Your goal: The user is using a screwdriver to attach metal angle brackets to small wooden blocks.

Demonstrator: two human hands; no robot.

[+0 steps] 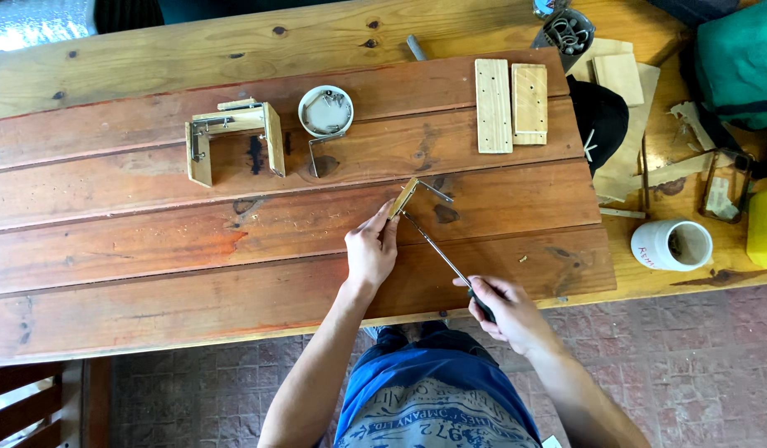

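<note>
While left hand (371, 251) pinches small wood block (403, 198) at its fingertips, right hand (506, 311) fisted around screwdriver (440, 255), tip at block.

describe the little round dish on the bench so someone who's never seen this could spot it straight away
Start at the reddish-brown plank panel lying on the wooden workbench and look along its far edge. Between the small U-shaped wooden frame and the two pale drilled wooden blocks sits the round white dish. It is the only round thing on the panel, and it holds small metal pieces.
</note>
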